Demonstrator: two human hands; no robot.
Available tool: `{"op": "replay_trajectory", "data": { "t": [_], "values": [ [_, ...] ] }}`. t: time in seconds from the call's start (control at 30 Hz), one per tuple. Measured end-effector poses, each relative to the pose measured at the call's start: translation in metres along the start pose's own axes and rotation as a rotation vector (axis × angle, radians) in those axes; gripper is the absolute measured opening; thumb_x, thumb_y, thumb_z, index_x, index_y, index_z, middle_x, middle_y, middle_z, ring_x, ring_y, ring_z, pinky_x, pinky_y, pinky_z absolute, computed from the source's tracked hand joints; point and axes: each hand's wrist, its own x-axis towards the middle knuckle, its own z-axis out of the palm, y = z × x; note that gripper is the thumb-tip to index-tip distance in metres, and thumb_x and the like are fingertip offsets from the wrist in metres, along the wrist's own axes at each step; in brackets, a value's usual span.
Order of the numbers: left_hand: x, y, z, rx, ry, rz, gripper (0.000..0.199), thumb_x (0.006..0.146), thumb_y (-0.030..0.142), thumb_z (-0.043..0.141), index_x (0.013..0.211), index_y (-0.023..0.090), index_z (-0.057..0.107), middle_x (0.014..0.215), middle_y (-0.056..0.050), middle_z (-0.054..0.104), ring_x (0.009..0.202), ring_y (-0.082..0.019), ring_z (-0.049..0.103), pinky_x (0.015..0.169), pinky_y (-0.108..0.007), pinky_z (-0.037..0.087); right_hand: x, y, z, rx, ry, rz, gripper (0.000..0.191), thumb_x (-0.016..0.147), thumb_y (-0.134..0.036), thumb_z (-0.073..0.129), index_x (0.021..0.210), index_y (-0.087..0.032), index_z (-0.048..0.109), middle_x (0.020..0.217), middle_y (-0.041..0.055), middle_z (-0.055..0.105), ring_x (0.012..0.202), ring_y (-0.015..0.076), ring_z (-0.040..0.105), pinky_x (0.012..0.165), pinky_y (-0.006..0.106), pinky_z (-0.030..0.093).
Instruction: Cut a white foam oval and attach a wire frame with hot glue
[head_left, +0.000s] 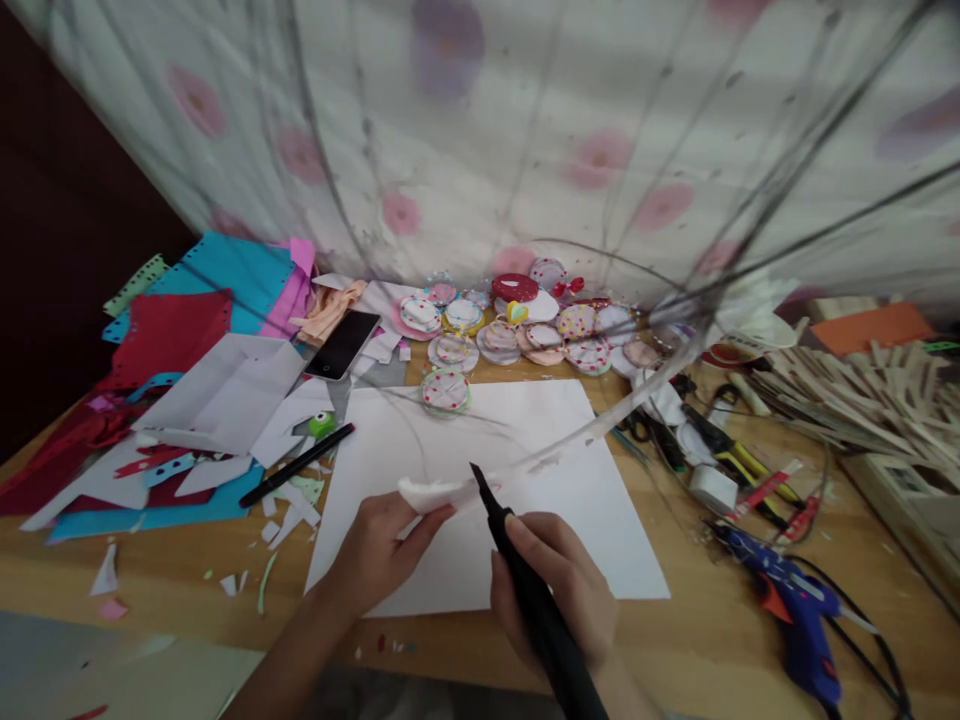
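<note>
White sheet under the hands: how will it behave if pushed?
Probably floppy and light: the white sheet looks thin, like paper. It likely slides easily, lying flat on the smooth-looking wooden tabletop. The round dotted ornament overlapping its far edge may get nudged along.

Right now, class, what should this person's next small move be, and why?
Probably ease the black tool gently toward the white piece: the left hand pinches that piece, and the right hand grips the tool with its pointed tip close by. Whether they already touch is unclear.
</note>
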Motion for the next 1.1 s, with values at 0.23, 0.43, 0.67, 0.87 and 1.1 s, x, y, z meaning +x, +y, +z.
{"op": "replay_trajectory", "data": {
  "t": [0.23,0.43,0.67,0.87,1.1],
  "values": [
    [0.001,0.004,-0.001,0.025,-0.007,0.045,0.018,0.086,0.020,0.056,0.100,0.019,0.067,0.092,-0.003,0.074,0.082,-0.015,0.070,0.071,-0.019,0.053,0.004,0.000,-0.003,-0.036,0.015,-0.079,0.048,0.075,-0.005,0.057,0.120,-0.019,0.051,0.078,0.0061,0.061,0.066,0.0172,0.058,0.054,0.028,0.050],
    [0.000,0.001,0.000,0.020,-0.011,0.061,0.017,0.086,0.021,0.056,0.098,0.019,0.069,0.092,-0.003,0.074,0.083,-0.015,0.070,0.073,-0.019,0.054,0.005,0.001,-0.004,-0.008,0.031,-0.141,0.046,0.075,-0.002,0.056,0.118,-0.018,0.053,0.081,0.0063,0.060,0.070,0.0175,0.057,0.056,0.030,0.051],
    [-0.003,-0.002,0.002,0.043,0.000,0.082,0.020,0.087,0.022,0.054,0.102,0.020,0.067,0.094,-0.003,0.074,0.083,-0.016,0.070,0.072,-0.021,0.055,0.001,-0.003,0.000,0.039,0.024,0.073,0.024,0.082,-0.009,0.054,0.102,-0.022,0.053,0.072,0.0015,0.056,0.067,0.0163,0.057,0.056,0.028,0.051],
    [-0.002,-0.002,0.001,0.020,-0.030,0.116,0.018,0.085,0.017,0.057,0.100,0.020,0.067,0.090,-0.003,0.073,0.080,-0.015,0.069,0.073,-0.021,0.055,-0.002,-0.003,0.002,0.082,0.009,0.108,0.025,0.082,-0.008,0.054,0.101,-0.022,0.052,0.071,0.0011,0.054,0.066,0.0164,0.056,0.055,0.029,0.050],
    [-0.001,-0.001,0.001,0.007,-0.037,0.108,0.020,0.085,0.016,0.057,0.102,0.021,0.065,0.091,-0.002,0.073,0.079,-0.014,0.069,0.072,-0.021,0.054,-0.011,0.003,0.004,0.101,0.043,0.013,0.036,0.080,-0.004,0.053,0.111,-0.022,0.050,0.080,0.0040,0.056,0.072,0.0176,0.054,0.057,0.032,0.049]
  ]
}}
